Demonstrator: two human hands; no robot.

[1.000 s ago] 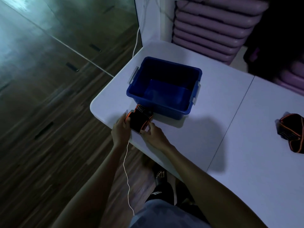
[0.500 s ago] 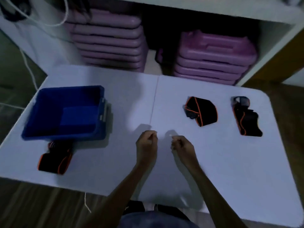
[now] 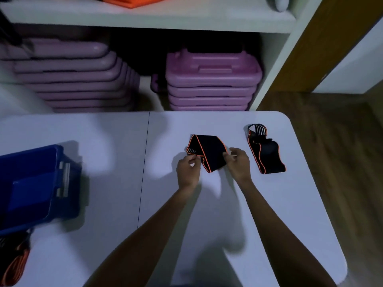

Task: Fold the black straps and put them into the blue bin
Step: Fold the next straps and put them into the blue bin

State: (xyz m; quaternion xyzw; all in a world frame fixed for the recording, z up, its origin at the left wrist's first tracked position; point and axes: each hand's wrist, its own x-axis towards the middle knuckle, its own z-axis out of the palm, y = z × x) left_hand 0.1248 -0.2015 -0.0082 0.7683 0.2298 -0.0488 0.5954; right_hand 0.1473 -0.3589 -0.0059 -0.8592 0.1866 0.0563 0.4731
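A black strap with orange edging (image 3: 208, 150) lies loosely folded on the white table (image 3: 116, 166), right of the middle seam. My left hand (image 3: 188, 170) pinches its left end, fingers closed on the edge. My right hand (image 3: 239, 162) touches its right side, thumb and fingers on the fabric. A second black strap (image 3: 266, 154) lies flat further right, untouched. The blue bin (image 3: 31, 183) stands at the left edge, looking empty in the part visible. A third strap (image 3: 14, 259), folded, lies on the table in front of the bin, partly cut off.
Behind the table stand two stacks of purple plastic steps (image 3: 213, 79) under a white shelf (image 3: 145, 17). The table's right edge (image 3: 323, 204) drops to wooden floor. An orange item (image 3: 134, 2) lies on the shelf top.
The view has swung right from the bin. My hands left the folded strap beside the bin, crossed the table and took hold of the middle strap.
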